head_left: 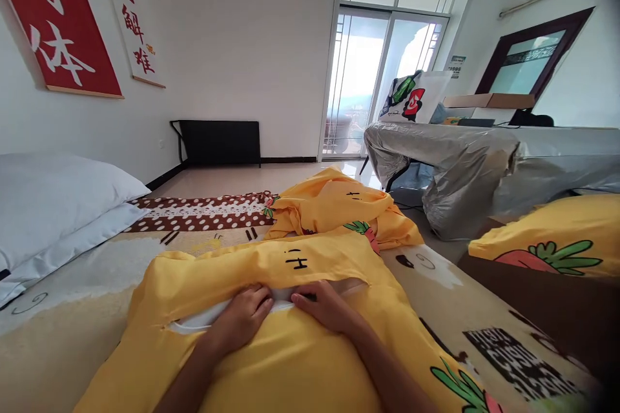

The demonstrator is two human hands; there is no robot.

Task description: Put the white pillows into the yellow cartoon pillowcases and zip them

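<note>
While both hands rest on the yellow pillowcase (300, 361), the head view shows its slit (351, 286) just at their fingers (261, 295). This pillowcase lies on the bed (72, 329), directly in front of the person, nearer to the bed's right edge than the white pillow (62, 206), which is at the left. The long axis of the slit goes across, from left to right, rising a little to its right end. White filling (201, 320) shows through it, most clearly at the left end.

The left hand (242, 313) is at the middle-left of the slit, and the right hand (329, 306) is at the middle-right; thus each hand is nearer to its own end. The left fingers are close together and bent over the lower lip; the right fingers are also bent at the opening (their tips are partly hidden). Whether either hand pinches the cloth or the filling, I cannot tell.

Beyond, toward the far edge of the bed, another yellow cloth (334, 200) lies crumpled. Outside the bed's right edge there is a yellow pillow (566, 226) with a carrot print, and behind it stands a counter (436, 142) under a silvery sheet, with a printed bag (404, 97) on it.
</note>
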